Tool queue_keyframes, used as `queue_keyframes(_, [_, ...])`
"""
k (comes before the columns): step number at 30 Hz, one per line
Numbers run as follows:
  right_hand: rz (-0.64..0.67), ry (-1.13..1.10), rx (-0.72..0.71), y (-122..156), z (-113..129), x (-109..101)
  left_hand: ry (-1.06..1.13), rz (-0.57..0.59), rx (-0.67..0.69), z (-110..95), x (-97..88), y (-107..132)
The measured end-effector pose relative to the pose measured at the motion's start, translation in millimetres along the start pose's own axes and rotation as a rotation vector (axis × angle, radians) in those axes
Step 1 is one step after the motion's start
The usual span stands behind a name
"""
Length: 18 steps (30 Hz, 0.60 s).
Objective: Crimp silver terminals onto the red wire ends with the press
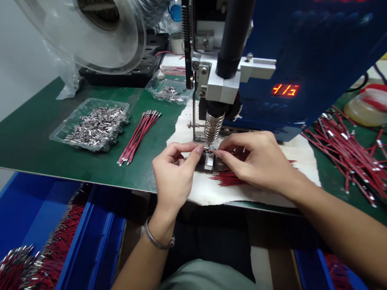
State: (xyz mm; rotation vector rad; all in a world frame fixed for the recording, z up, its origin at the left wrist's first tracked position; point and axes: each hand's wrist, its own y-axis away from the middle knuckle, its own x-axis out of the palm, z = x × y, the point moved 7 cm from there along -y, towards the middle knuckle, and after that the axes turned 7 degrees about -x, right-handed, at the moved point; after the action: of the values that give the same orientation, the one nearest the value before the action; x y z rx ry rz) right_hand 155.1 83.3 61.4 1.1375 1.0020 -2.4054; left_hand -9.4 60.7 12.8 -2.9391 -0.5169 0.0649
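At the foot of a soldering machine's spring-wrapped tip, both my hands meet over a small metal fixture. My left hand pinches thumb against forefinger on the left side; whatever is between them is too small to name. From the right, my right hand closes thumb and forefinger on what looks like a thin red wire. Its inner end is partly hidden by the fingertips. Under my right hand a bunch of red wires lies on a white cloth.
A clear tray of metal terminals and a bundle of red wires lie left. Loose red wires spread right. The blue machine housing stands behind. Below the table edge, a blue bin holds finished-looking wire bundles.
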Motion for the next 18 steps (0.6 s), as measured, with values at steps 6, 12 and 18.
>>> queue_keyframes(6, [0.002,-0.005,0.002,0.1,1.3,0.6,0.011,-0.002,-0.001,-0.4,-0.5,-0.7])
queue_keyframes(12, [0.017,-0.005,0.011,-0.7,0.1,0.8,-0.010,-0.003,-0.008,-2.0,0.9,-0.1])
queue_keyframes(18, [0.011,0.000,0.001,-1.0,1.6,0.5,0.000,0.000,-0.012,-1.6,0.9,0.5])
